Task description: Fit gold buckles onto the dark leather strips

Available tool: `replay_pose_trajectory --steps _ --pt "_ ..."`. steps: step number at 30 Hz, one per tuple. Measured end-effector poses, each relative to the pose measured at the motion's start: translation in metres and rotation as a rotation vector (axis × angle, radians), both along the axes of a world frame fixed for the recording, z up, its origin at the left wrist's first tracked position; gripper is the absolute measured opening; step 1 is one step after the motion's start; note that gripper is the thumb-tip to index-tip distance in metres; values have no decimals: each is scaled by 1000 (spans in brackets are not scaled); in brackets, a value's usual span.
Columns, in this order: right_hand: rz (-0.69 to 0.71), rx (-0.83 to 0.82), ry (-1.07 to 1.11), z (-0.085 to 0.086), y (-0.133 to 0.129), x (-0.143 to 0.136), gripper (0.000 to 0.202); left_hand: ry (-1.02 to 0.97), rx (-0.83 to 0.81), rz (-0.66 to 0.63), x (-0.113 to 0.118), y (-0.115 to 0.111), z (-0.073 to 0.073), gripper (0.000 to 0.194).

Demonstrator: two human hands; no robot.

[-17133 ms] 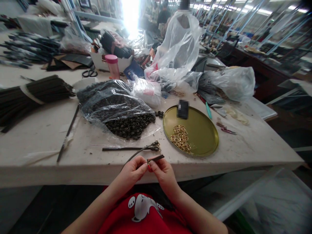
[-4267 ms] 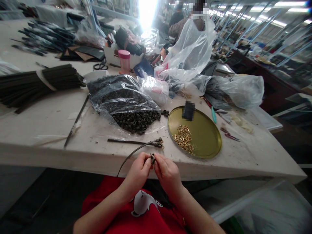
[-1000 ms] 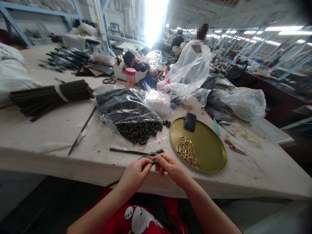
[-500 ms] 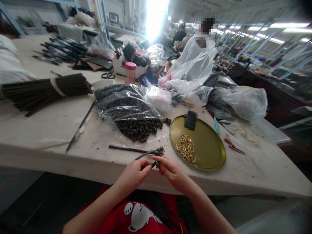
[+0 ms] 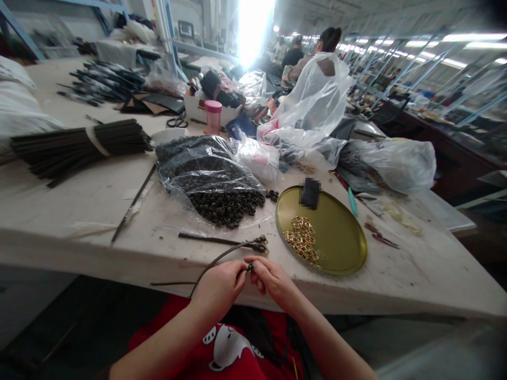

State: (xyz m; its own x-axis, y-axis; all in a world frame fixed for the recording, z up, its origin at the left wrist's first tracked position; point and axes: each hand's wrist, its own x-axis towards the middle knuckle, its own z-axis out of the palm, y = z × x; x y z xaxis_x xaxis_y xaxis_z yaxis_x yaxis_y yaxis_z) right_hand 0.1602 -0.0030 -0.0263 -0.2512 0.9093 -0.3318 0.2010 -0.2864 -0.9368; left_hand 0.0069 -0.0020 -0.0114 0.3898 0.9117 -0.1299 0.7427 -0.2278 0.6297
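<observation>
Dark strap (image 5: pixel 250 267) is btwn both hands, at the front edge of the table (image 5: pixel 396 282); only a short stub shows at the fingertips, too small for detail. L hand (image 5: pixel 221 282) is pinched closed on it, thumb & fingers together, back of hand up. R hand (image 5: pixel 273 277) grips the stub w/ thumb & index, index laid over the top, other fingers loosely curled underneath.

Vs. 0.5 s ago: L hand has rolled over, so its knuckles now hide most of the strap; back then a longer bit ran btwn the hands. Thin strap tail (image 5: pixel 170 284) now pokes out left of the L wrist, past the table edge; can't tell if it's the same pc. Vs. 17 s ago: flat strip end that stuck out past the R thumb no longer shows.

Same as before: straight strap (image 5: pixel 206 238) & curved strap (image 5: pixel 216 259) lie just beyond the hands, buckle ends together, curved one now seen arcing down over the edge by the L arm. Round gold tray (image 5: pixel 343 237) sits to the right w/ its pile of gold buckles (image 5: pixel 301 240); small dark loops (image 5: pixel 227 208) spill from the clear plastic bag (image 5: pixel 206 169), same spot.
</observation>
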Motion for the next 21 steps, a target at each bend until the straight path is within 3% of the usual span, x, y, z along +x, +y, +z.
replay_pose_trajectory --steps 5,10,12,17,21 --pt "40 278 -206 -2 -3 2 24 -8 -15 8 0 -2 -1 23" --pt "115 351 -249 2 -9 12 40 -167 -187 17 -5 2 5 21" --pt "102 300 -179 3 -10 14 42 -236 -256 19 -7 3 7 22" --pt "-69 14 139 -3 -7 14 20 -316 -323 12 -8 7 7 25" --pt "-175 -68 249 -9 -9 10 24 -329 -350 -5 -8 6 7 25"
